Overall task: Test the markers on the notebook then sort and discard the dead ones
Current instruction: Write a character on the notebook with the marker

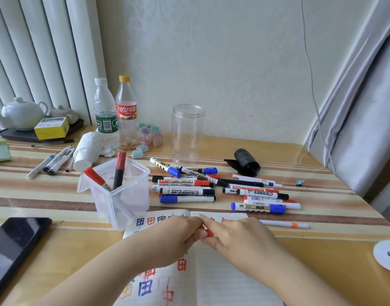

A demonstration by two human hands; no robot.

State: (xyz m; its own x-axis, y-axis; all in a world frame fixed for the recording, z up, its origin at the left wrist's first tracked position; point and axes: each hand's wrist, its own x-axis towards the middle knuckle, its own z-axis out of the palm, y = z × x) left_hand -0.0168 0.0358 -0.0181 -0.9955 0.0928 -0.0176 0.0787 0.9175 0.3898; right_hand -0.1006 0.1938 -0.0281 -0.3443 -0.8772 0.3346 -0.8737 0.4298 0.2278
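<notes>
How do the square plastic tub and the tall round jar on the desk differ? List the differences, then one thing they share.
1. The square tub stands near the notebook; the round jar stands further back, by the wall.
2. The tub holds two red-capped markers; the jar holds none.
3. The tub is squat with flat sides; the jar is taller and cylindrical.
Both are clear plastic, upright and lidless.

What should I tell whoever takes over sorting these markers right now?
Left hand and right hand both grip one red marker above the open notebook, which already carries red and blue test marks. Two red-capped markers stand in the square plastic bin. The untested pile lies behind the notebook; the round clear jar looks empty. Left: test the pile, sort, discard dead ones.
</notes>
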